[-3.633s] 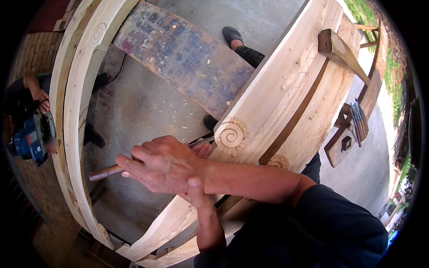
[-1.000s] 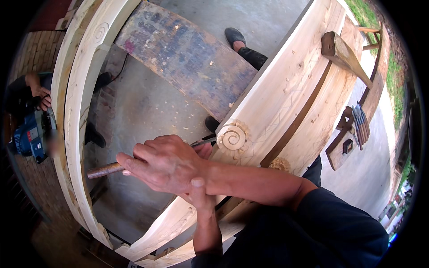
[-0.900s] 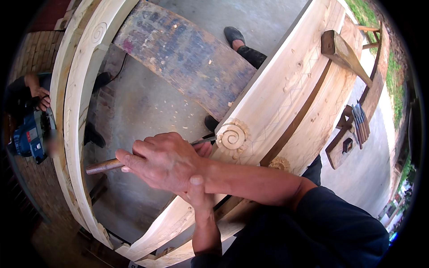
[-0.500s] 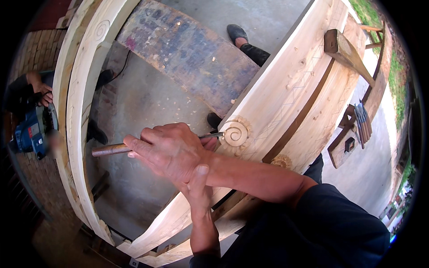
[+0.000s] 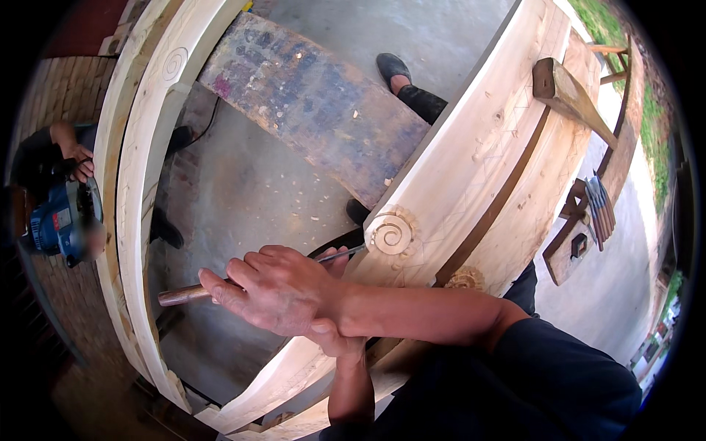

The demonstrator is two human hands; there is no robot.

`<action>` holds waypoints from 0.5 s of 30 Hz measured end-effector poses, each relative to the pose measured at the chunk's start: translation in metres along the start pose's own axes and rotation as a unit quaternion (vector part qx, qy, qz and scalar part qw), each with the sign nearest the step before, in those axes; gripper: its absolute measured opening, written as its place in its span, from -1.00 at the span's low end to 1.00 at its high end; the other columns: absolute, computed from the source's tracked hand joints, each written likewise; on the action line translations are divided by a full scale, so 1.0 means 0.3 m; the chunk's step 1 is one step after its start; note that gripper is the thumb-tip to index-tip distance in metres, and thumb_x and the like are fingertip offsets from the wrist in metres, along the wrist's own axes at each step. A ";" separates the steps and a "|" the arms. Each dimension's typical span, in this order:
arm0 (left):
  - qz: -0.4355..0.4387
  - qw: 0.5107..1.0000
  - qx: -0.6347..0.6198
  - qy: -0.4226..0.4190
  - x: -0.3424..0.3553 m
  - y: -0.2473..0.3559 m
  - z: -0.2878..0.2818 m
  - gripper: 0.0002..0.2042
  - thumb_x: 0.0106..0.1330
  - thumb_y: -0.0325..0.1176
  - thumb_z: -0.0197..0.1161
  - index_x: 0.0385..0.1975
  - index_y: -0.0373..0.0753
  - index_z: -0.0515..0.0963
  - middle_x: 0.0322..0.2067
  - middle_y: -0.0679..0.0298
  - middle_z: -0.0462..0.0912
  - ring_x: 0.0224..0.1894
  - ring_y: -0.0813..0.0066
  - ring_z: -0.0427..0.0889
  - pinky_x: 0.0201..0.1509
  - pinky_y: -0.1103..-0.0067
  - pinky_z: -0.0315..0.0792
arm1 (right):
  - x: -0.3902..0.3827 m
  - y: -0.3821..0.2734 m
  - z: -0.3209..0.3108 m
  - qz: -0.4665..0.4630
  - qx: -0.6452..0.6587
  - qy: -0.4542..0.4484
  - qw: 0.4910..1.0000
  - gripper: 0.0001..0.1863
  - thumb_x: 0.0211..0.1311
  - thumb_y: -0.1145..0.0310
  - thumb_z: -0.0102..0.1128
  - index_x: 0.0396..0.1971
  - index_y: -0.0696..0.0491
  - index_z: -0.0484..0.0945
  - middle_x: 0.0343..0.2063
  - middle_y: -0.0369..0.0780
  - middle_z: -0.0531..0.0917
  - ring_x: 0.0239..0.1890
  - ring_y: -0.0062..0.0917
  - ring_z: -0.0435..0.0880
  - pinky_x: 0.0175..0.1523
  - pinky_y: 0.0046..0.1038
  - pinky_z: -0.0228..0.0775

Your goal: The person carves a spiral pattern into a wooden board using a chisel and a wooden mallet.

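Observation:
My right hand [image 5: 283, 290] is closed around the wooden handle of a carving chisel [image 5: 182, 295]. Its thin metal blade points right, with the tip at the end of a pale timber [image 5: 460, 158], just left of a carved spiral [image 5: 392, 234] with a scalloped border. My left hand [image 5: 337, 339] crosses beneath the right wrist, thumb against it. Most of that hand is hidden, but fingertips show at the blade beyond the right hand. A second scalloped carving [image 5: 465, 279] is on the neighbouring timber, partly behind my right forearm.
A wooden mallet [image 5: 562, 92] lies on the timbers at upper right. Several chisels [image 5: 601, 209] rest on a bench [image 5: 562, 268]. A stained plank [image 5: 316, 103] spans the middle. At left, another person holds a blue power tool [image 5: 62, 224] beside curved timbers [image 5: 147, 140].
My hands and the chisel handle have moved lower relative to the spiral. The chisel tip has slipped from the spiral's left rim to the timber's edge below it. The view has shifted slightly.

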State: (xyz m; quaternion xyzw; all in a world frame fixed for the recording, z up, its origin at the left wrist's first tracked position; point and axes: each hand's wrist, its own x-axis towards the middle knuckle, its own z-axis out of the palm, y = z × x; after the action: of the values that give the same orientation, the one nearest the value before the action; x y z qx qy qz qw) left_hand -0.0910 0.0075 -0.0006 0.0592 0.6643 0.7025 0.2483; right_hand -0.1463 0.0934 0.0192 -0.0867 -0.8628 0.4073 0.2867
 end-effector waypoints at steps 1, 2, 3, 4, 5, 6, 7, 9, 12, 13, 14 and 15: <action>0.004 1.000 -0.005 0.004 -0.001 0.002 0.006 0.06 0.35 0.44 0.05 0.46 -0.56 0.18 0.30 -0.30 0.47 0.38 -0.14 0.51 0.55 0.11 0.32 | 0.001 0.002 0.005 0.008 0.028 -0.006 1.000 -0.58 0.30 0.23 0.27 0.04 0.19 0.57 -0.43 -0.15 0.59 -0.40 -0.32 0.73 -0.33 -0.30 0.56; 0.013 1.000 0.001 -0.006 0.004 -0.007 0.004 0.05 0.36 0.42 0.06 0.46 -0.56 0.18 0.30 -0.30 0.47 0.38 -0.15 0.52 0.55 0.10 0.32 | 0.002 0.008 0.011 0.017 0.029 0.007 0.999 -0.59 0.33 0.22 0.28 0.06 0.14 0.58 -0.45 -0.19 0.55 -0.43 -0.35 0.71 -0.35 -0.31 0.56; 0.021 1.000 0.007 -0.016 0.015 -0.022 -0.004 0.04 0.37 0.41 0.07 0.46 -0.56 0.18 0.30 -0.31 0.47 0.37 -0.16 0.52 0.55 0.10 0.32 | 0.002 0.018 0.020 0.026 0.031 0.019 0.999 -0.60 0.36 0.20 0.30 0.08 0.10 0.58 -0.47 -0.23 0.52 -0.46 -0.39 0.68 -0.36 -0.32 0.55; 0.030 0.999 0.013 -0.025 0.022 -0.030 -0.006 0.03 0.38 0.39 0.08 0.46 -0.56 0.18 0.31 -0.31 0.47 0.37 -0.16 0.53 0.55 0.10 0.33 | 0.002 0.025 0.024 0.035 0.033 0.032 0.998 -0.61 0.38 0.18 0.31 0.09 0.05 0.58 -0.48 -0.27 0.49 -0.49 -0.42 0.66 -0.38 -0.33 0.55; 0.026 1.000 0.000 -0.012 0.027 -0.027 -0.003 0.04 0.34 0.35 0.17 0.49 -0.53 0.11 0.31 -0.33 0.44 0.37 -0.19 0.52 0.53 0.08 0.36 | 0.004 0.028 0.024 0.038 0.036 0.024 0.998 -0.62 0.38 0.18 0.32 0.08 0.04 0.58 -0.50 -0.26 0.49 -0.50 -0.41 0.66 -0.40 -0.32 0.55; 0.022 1.000 -0.014 0.001 0.031 -0.020 0.002 0.06 0.31 0.31 0.26 0.51 -0.49 0.05 0.32 -0.34 0.42 0.37 -0.22 0.52 0.52 0.07 0.39 | 0.005 0.031 0.022 0.042 0.038 0.016 0.998 -0.63 0.38 0.17 0.32 0.07 0.03 0.59 -0.51 -0.26 0.50 -0.51 -0.40 0.67 -0.41 -0.30 0.55; 0.021 1.000 -0.018 0.009 0.032 -0.020 0.004 0.08 0.29 0.29 0.31 0.52 -0.48 0.02 0.32 -0.35 0.41 0.36 -0.22 0.52 0.51 0.07 0.42 | 0.006 0.033 0.022 0.046 0.041 0.008 0.998 -0.64 0.38 0.17 0.33 0.06 0.02 0.60 -0.52 -0.26 0.50 -0.52 -0.40 0.67 -0.43 -0.29 0.55; 0.021 1.000 -0.015 0.017 0.035 -0.021 0.006 0.09 0.27 0.28 0.35 0.52 -0.48 0.01 0.32 -0.36 0.40 0.35 -0.22 0.54 0.48 0.06 0.46 | 0.009 0.039 0.027 0.043 0.047 0.024 0.998 -0.65 0.36 0.17 0.35 0.04 0.02 0.61 -0.54 -0.26 0.51 -0.54 -0.39 0.67 -0.45 -0.28 0.54; 0.019 1.000 0.003 -0.004 0.046 -0.004 0.012 0.07 0.28 0.27 0.35 0.48 -0.52 0.06 0.28 -0.35 0.43 0.30 -0.21 0.59 0.45 0.06 0.50 | 0.009 0.054 0.030 0.047 0.039 0.054 0.997 -0.66 0.34 0.18 0.38 0.01 0.02 0.64 -0.55 -0.26 0.54 -0.55 -0.39 0.68 -0.48 -0.28 0.53; 0.017 1.000 0.009 -0.014 0.050 0.007 0.018 0.06 0.28 0.27 0.36 0.47 -0.54 0.09 0.27 -0.35 0.44 0.27 -0.20 0.60 0.43 0.06 0.52 | 0.010 0.060 0.029 0.050 0.034 0.064 0.996 -0.67 0.34 0.19 0.38 0.00 0.02 0.65 -0.56 -0.26 0.54 -0.55 -0.38 0.69 -0.49 -0.28 0.53; 0.019 0.999 0.034 -0.016 0.049 0.016 0.024 0.05 0.30 0.30 0.31 0.46 -0.55 0.12 0.25 -0.33 0.48 0.26 -0.17 0.63 0.40 0.09 0.54 | 0.011 0.065 0.024 0.055 0.034 0.068 0.996 -0.67 0.33 0.20 0.39 0.00 0.02 0.65 -0.56 -0.27 0.55 -0.55 -0.39 0.69 -0.50 -0.28 0.53; 0.022 0.998 0.060 -0.018 0.049 0.024 0.030 0.05 0.33 0.34 0.26 0.45 -0.56 0.15 0.24 -0.30 0.51 0.24 -0.13 0.65 0.37 0.13 0.56 | 0.010 0.070 0.017 0.059 0.034 0.072 0.995 -0.68 0.33 0.21 0.39 0.00 0.02 0.65 -0.57 -0.27 0.55 -0.56 -0.39 0.69 -0.51 -0.29 0.53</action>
State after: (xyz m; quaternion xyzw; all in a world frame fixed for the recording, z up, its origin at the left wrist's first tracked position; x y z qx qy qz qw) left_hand -0.1019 0.0219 0.0037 0.1013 0.6990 0.6657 0.2409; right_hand -0.1534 0.1050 0.0020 -0.1571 -0.8189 0.4455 0.3260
